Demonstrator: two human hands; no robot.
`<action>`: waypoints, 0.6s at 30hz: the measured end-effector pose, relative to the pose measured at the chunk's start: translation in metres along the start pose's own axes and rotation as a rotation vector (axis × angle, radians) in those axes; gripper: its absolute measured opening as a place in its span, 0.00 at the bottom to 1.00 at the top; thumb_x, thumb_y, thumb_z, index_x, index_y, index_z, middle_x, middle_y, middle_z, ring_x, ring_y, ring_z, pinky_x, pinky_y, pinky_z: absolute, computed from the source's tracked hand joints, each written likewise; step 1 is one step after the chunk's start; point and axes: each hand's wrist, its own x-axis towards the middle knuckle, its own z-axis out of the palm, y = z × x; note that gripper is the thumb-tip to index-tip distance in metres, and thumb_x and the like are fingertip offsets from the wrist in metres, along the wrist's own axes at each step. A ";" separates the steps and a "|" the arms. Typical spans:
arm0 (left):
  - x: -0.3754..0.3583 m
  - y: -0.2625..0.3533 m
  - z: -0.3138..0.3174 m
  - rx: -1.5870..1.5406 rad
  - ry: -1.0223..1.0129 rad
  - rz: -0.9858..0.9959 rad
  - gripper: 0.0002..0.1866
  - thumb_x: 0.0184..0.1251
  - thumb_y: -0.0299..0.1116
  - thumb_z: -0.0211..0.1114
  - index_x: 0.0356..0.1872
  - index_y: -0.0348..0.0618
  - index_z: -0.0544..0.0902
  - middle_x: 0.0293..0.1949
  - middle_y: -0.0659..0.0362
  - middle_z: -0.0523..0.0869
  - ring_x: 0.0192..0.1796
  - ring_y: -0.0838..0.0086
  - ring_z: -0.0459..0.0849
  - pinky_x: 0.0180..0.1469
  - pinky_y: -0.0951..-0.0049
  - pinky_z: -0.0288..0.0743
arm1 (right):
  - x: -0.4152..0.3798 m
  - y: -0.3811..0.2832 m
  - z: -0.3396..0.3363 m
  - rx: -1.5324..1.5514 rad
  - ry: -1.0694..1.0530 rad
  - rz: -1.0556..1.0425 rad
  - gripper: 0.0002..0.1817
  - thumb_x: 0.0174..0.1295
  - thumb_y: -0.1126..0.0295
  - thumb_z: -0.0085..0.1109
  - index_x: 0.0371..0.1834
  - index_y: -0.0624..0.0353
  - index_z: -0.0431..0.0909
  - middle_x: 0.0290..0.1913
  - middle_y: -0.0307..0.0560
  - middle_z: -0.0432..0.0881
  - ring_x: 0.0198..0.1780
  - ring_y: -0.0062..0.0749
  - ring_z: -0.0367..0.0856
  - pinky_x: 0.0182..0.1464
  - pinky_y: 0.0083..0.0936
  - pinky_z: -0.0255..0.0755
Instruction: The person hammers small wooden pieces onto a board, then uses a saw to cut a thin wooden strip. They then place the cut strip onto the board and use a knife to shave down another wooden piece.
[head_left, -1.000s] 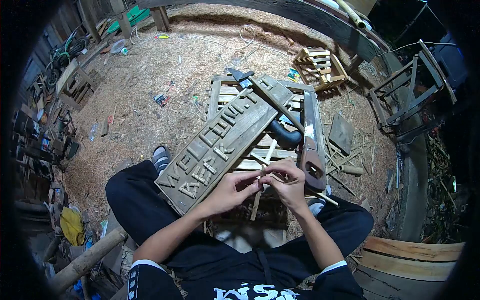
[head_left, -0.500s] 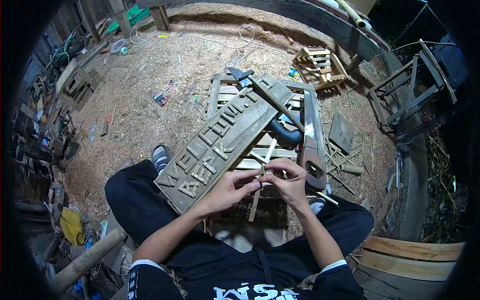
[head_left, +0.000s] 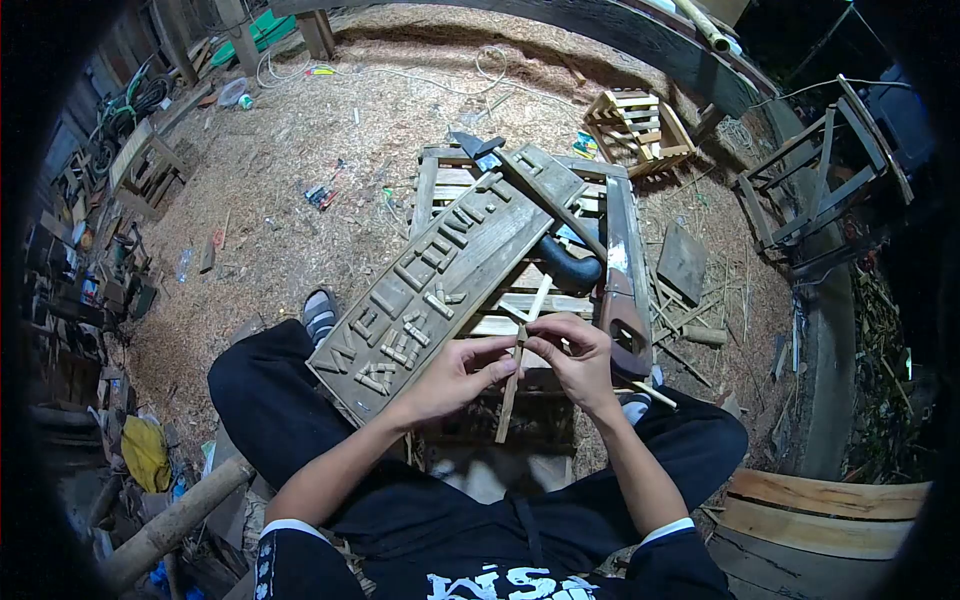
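My left hand (head_left: 455, 382) pinches a thin wooden stick (head_left: 508, 402) between thumb and fingers. At the stick's upper end, the fingertips of my right hand (head_left: 575, 365) are closed on it too. The stick points down towards my lap. Just beyond my hands lies a wooden board (head_left: 480, 270) with raised letters made of small wood pieces, reading "WELCOM.T" in one row, with paler pieces in a second row. Across the board's far end rests a hammer (head_left: 540, 195). A handsaw (head_left: 622, 300) lies to the right, beside a dark curved handle (head_left: 570, 268).
A slatted wooden crate or pallet (head_left: 430, 190) supports the board and tools. Behind it stands a small slatted crate (head_left: 640, 130). Wood scraps (head_left: 690, 320) and a flat board (head_left: 682, 265) lie at right. Sawdust covers the ground, and a wooden frame (head_left: 830, 180) stands far right.
My right thumb and fingers have shifted slightly up at the stick's upper end. My left hand keeps its pinch, and the board and tools have stayed put.
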 end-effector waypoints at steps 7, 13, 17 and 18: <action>-0.001 0.007 0.002 -0.023 0.011 -0.032 0.27 0.84 0.38 0.64 0.75 0.32 0.75 0.55 0.57 0.90 0.55 0.80 0.87 0.60 0.73 0.81 | 0.000 -0.007 -0.001 -0.095 0.064 -0.009 0.10 0.65 0.74 0.75 0.48 0.65 0.90 0.46 0.45 0.90 0.47 0.26 0.87 0.51 0.23 0.79; -0.002 0.009 0.002 0.051 0.040 -0.023 0.27 0.84 0.38 0.65 0.75 0.32 0.75 0.59 0.56 0.88 0.57 0.79 0.87 0.62 0.74 0.80 | -0.001 -0.007 0.001 -0.165 0.036 -0.064 0.11 0.63 0.76 0.77 0.48 0.62 0.91 0.45 0.43 0.90 0.43 0.21 0.84 0.42 0.18 0.74; -0.002 0.009 0.002 0.020 0.041 -0.040 0.26 0.82 0.38 0.67 0.72 0.32 0.78 0.61 0.57 0.88 0.58 0.79 0.85 0.63 0.73 0.80 | -0.001 -0.006 0.001 -0.216 0.011 -0.103 0.11 0.63 0.76 0.77 0.48 0.62 0.91 0.44 0.42 0.89 0.41 0.19 0.83 0.40 0.17 0.72; -0.002 0.010 0.002 0.019 0.044 -0.035 0.27 0.82 0.38 0.67 0.73 0.32 0.78 0.61 0.57 0.88 0.59 0.79 0.84 0.63 0.73 0.79 | -0.001 -0.007 0.001 -0.224 0.007 -0.102 0.11 0.63 0.76 0.76 0.48 0.62 0.91 0.44 0.42 0.89 0.41 0.19 0.83 0.40 0.17 0.71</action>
